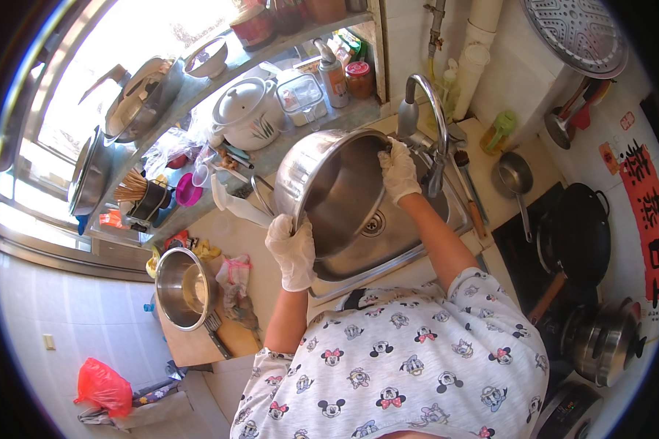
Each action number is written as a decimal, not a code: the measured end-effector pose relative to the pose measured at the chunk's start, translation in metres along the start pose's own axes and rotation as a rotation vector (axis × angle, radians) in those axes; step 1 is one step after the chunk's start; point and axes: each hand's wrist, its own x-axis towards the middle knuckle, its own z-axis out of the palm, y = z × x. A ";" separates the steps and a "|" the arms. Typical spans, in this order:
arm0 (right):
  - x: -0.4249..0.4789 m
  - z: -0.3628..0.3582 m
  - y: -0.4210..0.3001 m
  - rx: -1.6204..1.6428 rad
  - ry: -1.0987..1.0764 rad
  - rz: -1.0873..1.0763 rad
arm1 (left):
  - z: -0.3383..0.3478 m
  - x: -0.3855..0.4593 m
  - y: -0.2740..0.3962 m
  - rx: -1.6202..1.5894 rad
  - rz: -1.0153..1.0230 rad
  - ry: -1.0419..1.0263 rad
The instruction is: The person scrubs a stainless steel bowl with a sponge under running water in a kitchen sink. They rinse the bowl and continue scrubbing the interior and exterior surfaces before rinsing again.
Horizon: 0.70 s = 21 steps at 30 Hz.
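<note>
A large stainless-steel basin (307, 164) is tilted over the sink (398, 241), its mouth facing right and down. My left hand (292, 252), in a thin translucent glove, grips the rim at the near left. On the far right side of the rim, my right hand (400, 173) holds on in a similar glove. Below the basin's edge the sink drain (373, 225) shows. A curved chrome faucet (444, 126) rises just beyond my right hand; I cannot tell whether water runs. The basin hides the sink's left part.
Left on the counter, a steel bowl (165, 280) stands by a slotted turner (215, 332) and a wooden board (181, 345). A white lidded pot (247, 112) sits on the shelf behind. Rightward are a small saucepan (515, 173), a black wok (579, 236) and a steel steamer pot (598, 345).
</note>
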 end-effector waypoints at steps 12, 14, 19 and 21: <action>0.025 -0.091 -0.133 -0.178 -0.065 -0.699 | -0.018 0.042 0.042 0.308 0.125 -0.020; 0.022 -0.075 -0.121 -0.126 0.002 -1.024 | -0.008 0.051 0.057 0.432 0.288 -0.166; 0.016 -0.057 -0.099 -0.129 -0.036 -0.870 | 0.004 0.036 0.004 0.179 0.352 -0.175; 0.012 -0.050 -0.073 -0.052 0.015 -0.645 | 0.003 0.026 -0.001 0.195 0.405 -0.136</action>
